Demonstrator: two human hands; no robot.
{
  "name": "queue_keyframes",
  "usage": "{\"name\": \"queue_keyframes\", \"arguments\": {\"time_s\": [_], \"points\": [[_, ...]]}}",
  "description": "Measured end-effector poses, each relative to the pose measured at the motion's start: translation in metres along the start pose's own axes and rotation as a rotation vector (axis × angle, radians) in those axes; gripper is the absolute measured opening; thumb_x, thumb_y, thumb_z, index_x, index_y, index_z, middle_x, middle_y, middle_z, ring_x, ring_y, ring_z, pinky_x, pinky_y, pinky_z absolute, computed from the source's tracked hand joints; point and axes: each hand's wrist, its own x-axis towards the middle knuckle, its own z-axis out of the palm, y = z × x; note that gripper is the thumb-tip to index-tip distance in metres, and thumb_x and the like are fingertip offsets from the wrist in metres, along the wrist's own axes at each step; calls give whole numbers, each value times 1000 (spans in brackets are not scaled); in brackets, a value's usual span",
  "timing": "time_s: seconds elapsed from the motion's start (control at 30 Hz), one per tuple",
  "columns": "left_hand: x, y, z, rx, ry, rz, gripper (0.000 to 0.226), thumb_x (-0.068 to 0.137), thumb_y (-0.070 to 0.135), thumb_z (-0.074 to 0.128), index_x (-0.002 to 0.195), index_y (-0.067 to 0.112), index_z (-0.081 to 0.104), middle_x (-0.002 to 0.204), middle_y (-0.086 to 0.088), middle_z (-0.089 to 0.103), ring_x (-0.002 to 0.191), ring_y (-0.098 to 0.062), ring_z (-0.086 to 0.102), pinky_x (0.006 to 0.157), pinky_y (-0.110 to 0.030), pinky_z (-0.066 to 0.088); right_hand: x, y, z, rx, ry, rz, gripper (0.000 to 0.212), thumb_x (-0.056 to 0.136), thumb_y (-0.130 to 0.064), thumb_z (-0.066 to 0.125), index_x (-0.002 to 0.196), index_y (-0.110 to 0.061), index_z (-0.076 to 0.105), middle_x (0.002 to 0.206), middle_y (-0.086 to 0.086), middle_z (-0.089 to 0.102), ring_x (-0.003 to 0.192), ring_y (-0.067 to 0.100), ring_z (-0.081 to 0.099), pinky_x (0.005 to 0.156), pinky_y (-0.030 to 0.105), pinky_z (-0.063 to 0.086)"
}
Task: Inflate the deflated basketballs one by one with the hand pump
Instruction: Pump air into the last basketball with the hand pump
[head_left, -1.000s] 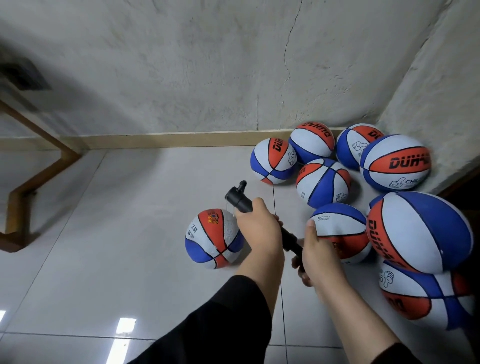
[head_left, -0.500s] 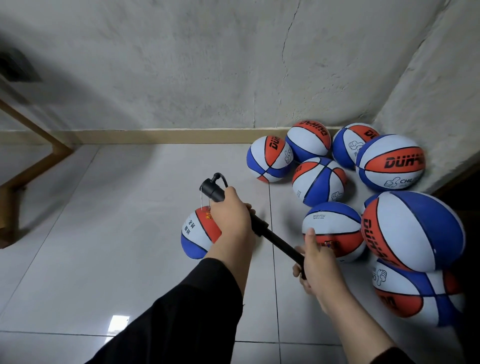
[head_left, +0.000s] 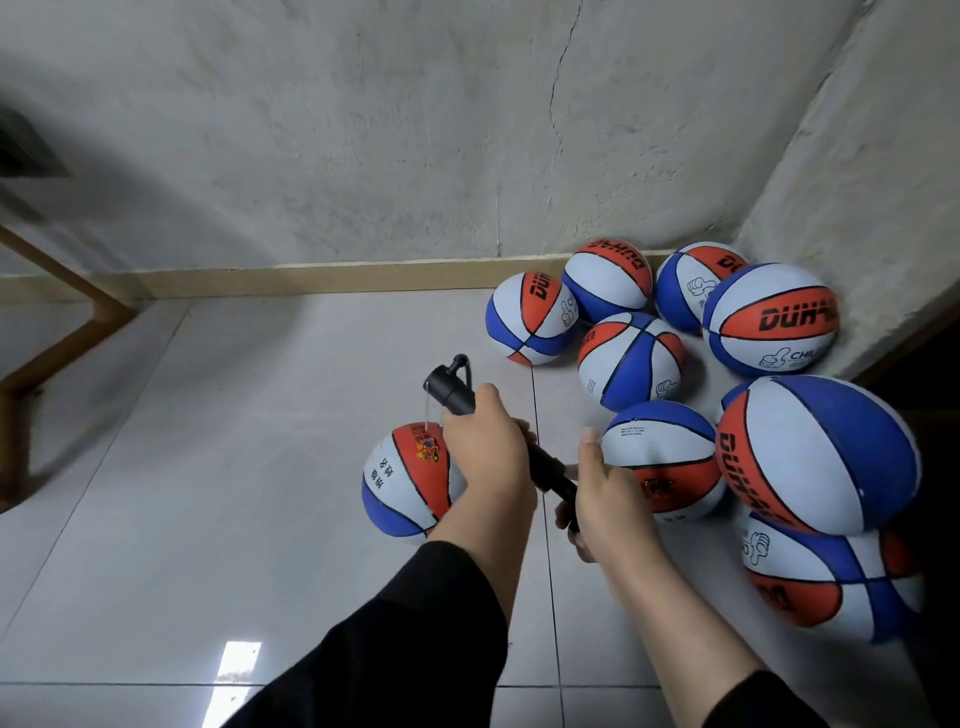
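Nearest to the camera, two forearms are coming up from the bottom edge, the left one in a black sleeve (head_left: 395, 639). The left hand (head_left: 485, 452) is gripping the black barrel of the hand pump (head_left: 452, 397), fingers curled round it. The right hand (head_left: 608, 499) is closing round the handle end of the pump at the lower right, where the thin rod (head_left: 550, 473) is running between the two hands. The hands are sitting near each other but not touching, the right one at about 4 o'clock from the left one.

The pump is lying tilted, its head pointing to 10 o'clock. From the head a thin needle or hose is hanging down to the single basketball (head_left: 408, 480), which is resting on the tiled floor (head_left: 208, 467) just at 8 o'clock of the left hand. I cannot tell if the needle is sitting inside the valve.

At 3 o'clock of the hands, a group of basketballs in red, white and blue is lying together. The nearest ball (head_left: 662, 462) is sitting just beside the right thumb and is looking a little flattened. A large ball (head_left: 815, 452) is resting on another one (head_left: 826, 582) at the right edge. Farther, toward 1 o'clock, five more balls (head_left: 631, 358) are crowding into the corner, against the rough grey wall (head_left: 363, 130) and the pale skirting (head_left: 311, 280).

At 9 o'clock, far left, a brown wooden rail (head_left: 47, 358) is standing.
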Motion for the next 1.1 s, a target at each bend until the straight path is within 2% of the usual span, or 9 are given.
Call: {"name": "queue_keyframes", "arguments": {"time_s": [0.13, 0.27, 0.37, 0.57, 0.63, 0.8, 0.87, 0.97, 1.1], "points": [[20, 11, -9, -13, 59, 18, 27, 98, 26, 51, 119, 10, 57, 74, -12, 64, 55, -24, 60, 48, -27, 51, -5, 8, -14, 67, 36, 66, 63, 102, -64, 37, 100, -8, 65, 59, 14, 58, 40, 19, 44, 40, 21, 31], [15, 7, -6, -13, 53, 26, 29, 98, 24, 50, 121, 9, 56, 72, -12, 62, 54, -22, 60, 53, -31, 53, 0, 15, -13, 11, 50, -12, 72, 102, -62, 38, 95, 4, 66, 56, 11, 59, 49, 23, 51, 51, 30, 39], [-1, -3, 2, -14, 17, 14, 21, 97, 24, 50, 114, 13, 55, 70, -11, 59, 58, -23, 59, 58, -34, 53, 1, 6, -5, -26, 41, -45, 69, 103, -61, 34, 82, -3, 65, 53, 9, 60, 52, 25, 54, 59, 35, 42], [-12, -9, 9, -9, -27, 4, 1, 98, 23, 51, 98, 23, 51, 70, -11, 58, 61, -23, 59, 62, -35, 53, 4, -3, 1, -96, 34, -93, 72, 104, -62, 28, 89, -4, 68, 59, 9, 63, 53, 24, 58, 56, 33, 46], [-6, -4, 8, 24, -28, 9, 3, 99, 24, 52, 97, 24, 51, 70, -11, 58, 61, -23, 59, 60, -33, 53, 2, -3, 1, -60, 10, -78, 69, 104, -62, 29, 88, -6, 67, 55, 8, 62, 50, 24, 56, 54, 31, 43], [25, 12, -8, 1, 36, 7, 24, 99, 27, 51, 116, 11, 56, 73, -13, 63, 54, -24, 60, 48, -28, 53, 0, 13, -14, 60, 48, 32, 62, 101, -66, 36, 97, -12, 65, 55, 12, 58, 44, 22, 44, 46, 25, 31], [31, 11, -12, 3, 47, 3, 29, 97, 29, 51, 117, 9, 57, 73, -13, 66, 52, -24, 62, 47, -32, 55, 1, 23, -16, 43, 60, 38, 63, 99, -68, 37, 96, -12, 65, 52, 10, 58, 45, 22, 45, 47, 26, 32], [26, 7, -10, 27, 46, 10, 31, 97, 26, 49, 120, 8, 57, 72, -12, 65, 51, -22, 61, 42, -26, 49, 4, 23, -12, 18, 61, 6, 68, 99, -67, 36, 91, -6, 66, 51, 10, 59, 51, 25, 51, 55, 33, 37], [7, 1, -2, 2, -3, -10, 25, 98, 24, 50, 117, 8, 55, 69, -10, 62, 55, -23, 61, 56, -33, 54, 7, 11, -4, -50, 48, -100, 72, 103, -62, 31, 80, -2, 62, 61, 13, 61, 57, 27, 54, 59, 35, 40]]}}
